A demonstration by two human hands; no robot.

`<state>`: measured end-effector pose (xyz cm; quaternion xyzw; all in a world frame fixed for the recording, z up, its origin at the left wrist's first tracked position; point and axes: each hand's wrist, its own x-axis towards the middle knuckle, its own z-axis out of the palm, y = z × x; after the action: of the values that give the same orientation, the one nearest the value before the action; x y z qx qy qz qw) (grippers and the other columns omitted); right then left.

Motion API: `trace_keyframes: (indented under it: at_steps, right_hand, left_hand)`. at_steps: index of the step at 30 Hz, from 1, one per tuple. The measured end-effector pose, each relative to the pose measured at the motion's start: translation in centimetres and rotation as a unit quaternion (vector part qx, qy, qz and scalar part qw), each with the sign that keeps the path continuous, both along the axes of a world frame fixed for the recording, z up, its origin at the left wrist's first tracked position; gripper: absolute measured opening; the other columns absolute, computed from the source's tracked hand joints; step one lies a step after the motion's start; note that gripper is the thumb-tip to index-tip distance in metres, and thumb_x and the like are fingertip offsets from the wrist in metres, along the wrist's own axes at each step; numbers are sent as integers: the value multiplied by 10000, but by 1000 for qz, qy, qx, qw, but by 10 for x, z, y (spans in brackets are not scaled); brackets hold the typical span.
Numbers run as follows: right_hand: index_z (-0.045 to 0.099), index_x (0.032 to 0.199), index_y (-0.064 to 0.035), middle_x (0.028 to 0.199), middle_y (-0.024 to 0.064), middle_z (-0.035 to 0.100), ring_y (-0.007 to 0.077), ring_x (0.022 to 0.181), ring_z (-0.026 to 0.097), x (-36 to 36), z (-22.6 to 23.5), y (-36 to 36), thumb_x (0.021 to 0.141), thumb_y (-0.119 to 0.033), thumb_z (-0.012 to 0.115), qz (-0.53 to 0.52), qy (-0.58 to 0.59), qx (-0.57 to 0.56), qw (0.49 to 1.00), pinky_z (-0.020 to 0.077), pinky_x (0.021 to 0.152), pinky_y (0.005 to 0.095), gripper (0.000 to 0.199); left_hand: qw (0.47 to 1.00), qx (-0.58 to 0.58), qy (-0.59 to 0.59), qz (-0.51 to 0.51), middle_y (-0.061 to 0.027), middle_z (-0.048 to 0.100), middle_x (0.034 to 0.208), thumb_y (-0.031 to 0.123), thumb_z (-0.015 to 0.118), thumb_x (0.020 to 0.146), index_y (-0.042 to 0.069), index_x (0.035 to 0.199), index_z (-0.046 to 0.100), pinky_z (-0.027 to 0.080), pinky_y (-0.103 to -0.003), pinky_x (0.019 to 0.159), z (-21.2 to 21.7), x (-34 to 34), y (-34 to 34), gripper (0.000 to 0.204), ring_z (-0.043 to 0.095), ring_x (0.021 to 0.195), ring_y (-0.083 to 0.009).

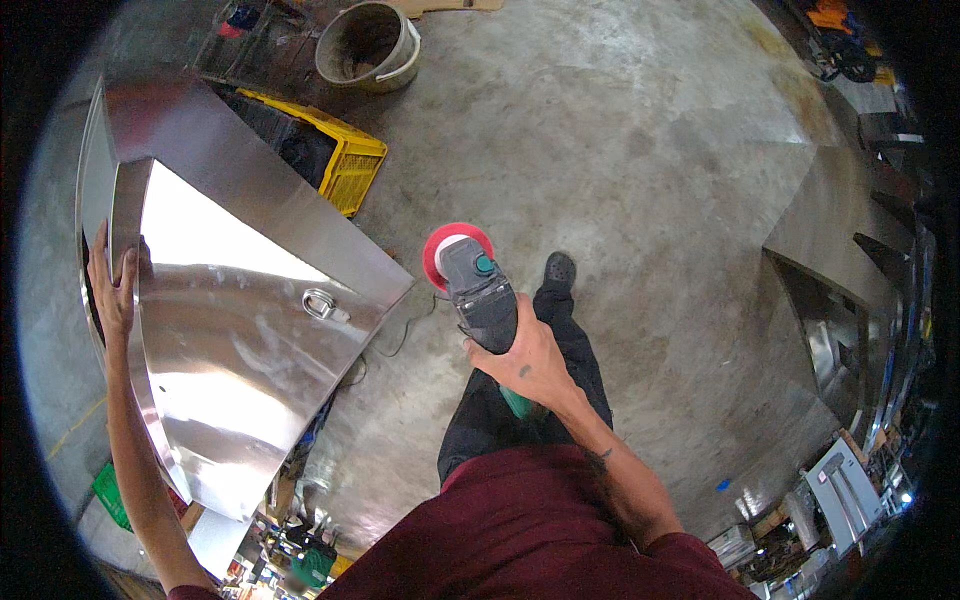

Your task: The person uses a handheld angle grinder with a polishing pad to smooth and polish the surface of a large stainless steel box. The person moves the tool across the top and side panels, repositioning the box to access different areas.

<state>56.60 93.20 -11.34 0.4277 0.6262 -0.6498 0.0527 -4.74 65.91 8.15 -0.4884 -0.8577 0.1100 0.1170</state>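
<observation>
Bare concrete floor (640, 150) spreads beneath me. My right hand (525, 355) is closed around a grinder (480, 290), held in the air over the floor, its long axis running away from me and its red disc (440, 250) at the far end. My left hand (112, 285) grips the rim of the steel hood (240, 330) (steadying it, I judge). Next, I'd swing the disc leftward onto the metal.

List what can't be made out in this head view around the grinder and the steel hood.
- Right hand: palm and fingertips hidden behind the angle grinder body; trigger not visible.
- Red disc: partly covered by the grinder head; working face turned away.
- Left hand: fingers curl over the stainless hood edge; contact underneath hidden.
- Hood's lower end: blocked by its own panel.
- Bucket contents: too small and dim to tell.
</observation>
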Motion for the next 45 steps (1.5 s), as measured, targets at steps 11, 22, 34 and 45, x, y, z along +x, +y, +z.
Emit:
trace_keyframes:
  at_steps: [11,22,34,45]
  right_hand:
    - [487,1459,79,1174,367,744,531,1088,764,-7,-5,6,877,-384,873,21,47,0,999,593,959,551,838]
    - [489,1457,75,1172,359,745,532,1091,759,-15,0,11,879,-386,876,41,50,10,998,590,950,562,835]
    - [492,1452,70,1164,370,740,528,1075,764,-18,-1,8,879,-380,875,34,35,14,999,591,944,556,822]
    - [493,1438,83,1151,373,742,534,1067,766,-19,-2,7,871,-383,872,33,33,4,999,593,942,559,826]
  left_hand:
    - [1000,-5,28,-4,-182,487,1723,594,604,1109,132,1716,458,312,-603,1333,-1,-8,-10,776,428,1593,-423]
    - [1000,2,17,13,-182,474,1731,662,610,1083,145,1720,453,302,-620,1342,-3,-7,-10,835,396,1613,-430]
    - [1000,0,21,-2,-184,504,1704,616,601,1104,151,1711,464,335,-607,1310,-2,-4,-7,777,452,1565,-420]
    - [999,-11,27,-15,-206,488,1706,533,592,1140,124,1718,448,340,-581,1312,2,2,-2,723,446,1574,-428]
